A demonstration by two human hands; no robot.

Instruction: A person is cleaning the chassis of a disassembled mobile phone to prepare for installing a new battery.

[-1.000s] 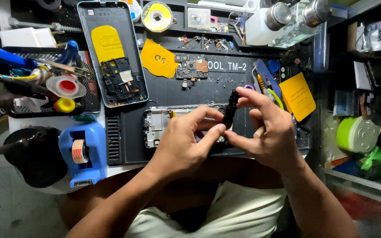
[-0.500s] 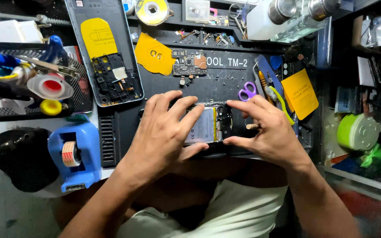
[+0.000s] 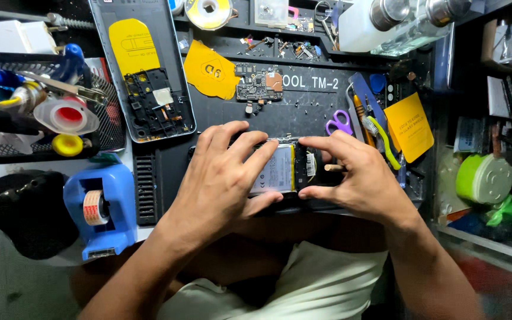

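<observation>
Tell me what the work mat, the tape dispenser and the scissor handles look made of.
Work mat: probably rubber or silicone, matte black with moulded ridges. Tape dispenser: blue plastic, smooth moulded shell with a slight sheen. Scissor handles: glossy purple plastic loops.

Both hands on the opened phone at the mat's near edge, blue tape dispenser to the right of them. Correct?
Not quite. In the head view both the left hand and right hand are on the opened phone, but the blue tape dispenser sits to their left, not right.
</observation>
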